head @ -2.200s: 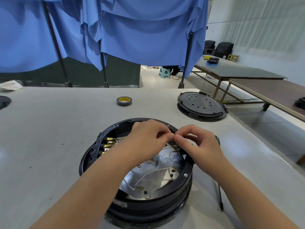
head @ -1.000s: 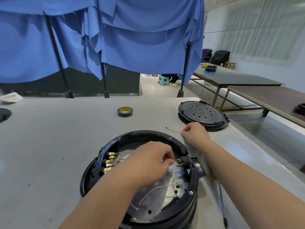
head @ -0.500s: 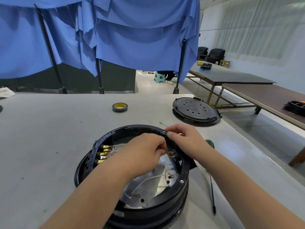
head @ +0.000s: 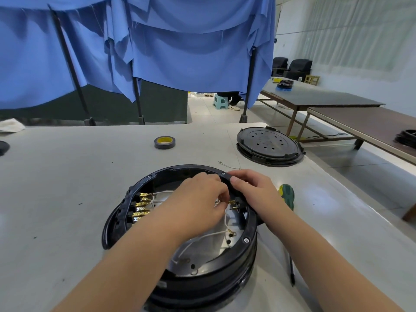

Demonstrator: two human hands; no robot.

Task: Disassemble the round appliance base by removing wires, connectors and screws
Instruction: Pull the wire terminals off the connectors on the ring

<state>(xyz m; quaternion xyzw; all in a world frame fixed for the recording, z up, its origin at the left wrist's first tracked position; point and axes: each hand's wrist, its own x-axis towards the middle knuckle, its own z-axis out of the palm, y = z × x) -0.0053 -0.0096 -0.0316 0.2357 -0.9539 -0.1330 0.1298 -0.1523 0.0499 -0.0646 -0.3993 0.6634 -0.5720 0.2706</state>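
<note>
The round black appliance base (head: 236,251) lies open-side up on the grey table in front of me. Inside, white wires (head: 207,236) run over a metal plate, and brass connectors (head: 141,206) sit in a row along the left wall. My left hand (head: 195,206) reaches into the base and pinches a wire end at the brass terminals (head: 234,203) on the right wall. My right hand (head: 254,192) grips the base's rim at that spot, thumb on top. A loose removed wire (head: 225,164) lies on the table just beyond the base.
A green-handled screwdriver (head: 288,212) lies right of the base. A black round cover (head: 269,146) sits at the far right near the table edge. A tape roll (head: 164,142) stands behind the base. Blue cloth hangs on stands beyond the table; other tables stand to the right.
My right hand laid the removed wire on the table beyond the base, then came back and took hold of the rim. My left hand stayed inside at the terminals.
</note>
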